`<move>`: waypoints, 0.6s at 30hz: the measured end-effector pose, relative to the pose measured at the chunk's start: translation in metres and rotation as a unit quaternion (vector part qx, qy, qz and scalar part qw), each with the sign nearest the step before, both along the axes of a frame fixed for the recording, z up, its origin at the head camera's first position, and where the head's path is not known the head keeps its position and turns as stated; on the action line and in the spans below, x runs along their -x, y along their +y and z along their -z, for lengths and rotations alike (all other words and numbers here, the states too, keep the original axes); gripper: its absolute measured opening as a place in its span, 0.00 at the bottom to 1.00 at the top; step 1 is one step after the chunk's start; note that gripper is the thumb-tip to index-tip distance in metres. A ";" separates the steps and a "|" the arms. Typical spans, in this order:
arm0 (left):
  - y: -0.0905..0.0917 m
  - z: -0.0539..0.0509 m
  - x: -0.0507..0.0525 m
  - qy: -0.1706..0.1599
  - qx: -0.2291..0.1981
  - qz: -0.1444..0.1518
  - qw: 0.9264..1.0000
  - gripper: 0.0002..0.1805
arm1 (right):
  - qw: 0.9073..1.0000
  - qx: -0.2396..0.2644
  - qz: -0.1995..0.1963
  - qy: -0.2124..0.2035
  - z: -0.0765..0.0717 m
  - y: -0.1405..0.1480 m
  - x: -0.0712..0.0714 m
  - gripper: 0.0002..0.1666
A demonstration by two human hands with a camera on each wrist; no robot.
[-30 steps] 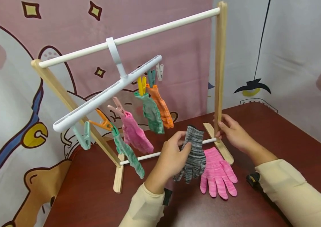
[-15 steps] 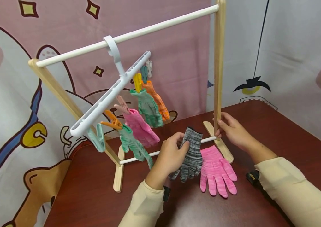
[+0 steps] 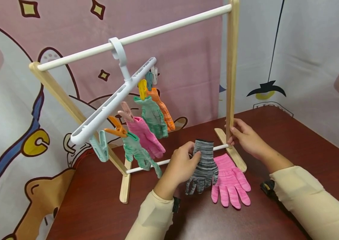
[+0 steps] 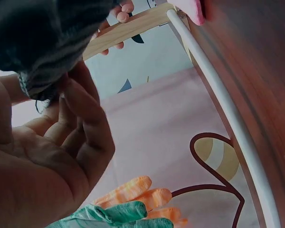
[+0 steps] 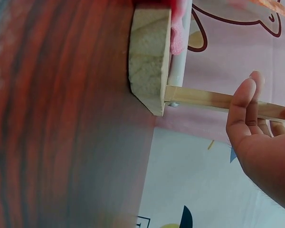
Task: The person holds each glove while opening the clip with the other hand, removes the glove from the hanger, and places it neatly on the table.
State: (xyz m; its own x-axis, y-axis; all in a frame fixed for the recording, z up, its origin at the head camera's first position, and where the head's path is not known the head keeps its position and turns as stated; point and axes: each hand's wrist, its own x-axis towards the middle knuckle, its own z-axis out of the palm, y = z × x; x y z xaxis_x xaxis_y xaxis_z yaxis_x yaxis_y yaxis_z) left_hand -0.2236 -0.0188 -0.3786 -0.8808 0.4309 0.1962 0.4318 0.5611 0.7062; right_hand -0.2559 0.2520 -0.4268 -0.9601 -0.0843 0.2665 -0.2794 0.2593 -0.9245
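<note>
My left hand (image 3: 183,164) pinches a grey-black striped glove (image 3: 206,163) near its cuff, with the glove's fingers hanging down. In the left wrist view the glove (image 4: 47,38) looks dark and blurred above the left hand (image 4: 52,142). A pink glove (image 3: 228,180) lies flat on the table, partly behind the striped one. My right hand (image 3: 248,141) grips the rack's right wooden post (image 3: 231,73) low down; in the right wrist view the fingers of that hand (image 5: 261,128) wrap the post (image 5: 204,97).
From the rack's top bar (image 3: 169,28) hangs a white hanger (image 3: 109,103), turned at an angle. Clipped under it are green gloves (image 3: 136,150), a pink glove (image 3: 146,136) and an orange glove (image 3: 164,110). An unused mint clip (image 3: 100,146) hangs at its near end.
The hanger has swung, its near end moving right and its far end left, with the clipped gloves shifting. The striped glove has turned slightly in my left hand. My right hand stays on the post.
</note>
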 end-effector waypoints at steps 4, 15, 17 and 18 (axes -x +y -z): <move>-0.001 -0.001 0.000 0.001 0.016 0.006 1.000 0.07 | 1.000 -0.001 -0.002 0.000 0.000 -0.001 0.001 0.23; -0.002 0.000 0.002 -0.089 -0.053 0.076 0.992 0.18 | 1.000 -0.001 -0.004 0.004 0.000 0.001 0.001 0.24; -0.001 0.001 0.002 -0.106 -0.076 0.088 0.988 0.19 | 1.000 -0.007 -0.003 0.003 0.000 0.002 0.001 0.25; -0.002 0.001 0.002 -0.112 -0.083 0.091 0.986 0.20 | 1.000 -0.009 -0.002 0.002 0.001 0.002 0.001 0.25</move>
State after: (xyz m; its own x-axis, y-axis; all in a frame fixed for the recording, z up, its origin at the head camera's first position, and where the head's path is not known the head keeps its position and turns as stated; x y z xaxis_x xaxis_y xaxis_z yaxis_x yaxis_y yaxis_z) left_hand -0.2256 -0.0204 -0.3794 -0.8212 0.5642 0.0855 0.3368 0.3584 0.8707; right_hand -0.2569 0.2542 -0.4275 -0.9586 -0.0928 0.2691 -0.2844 0.2746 -0.9186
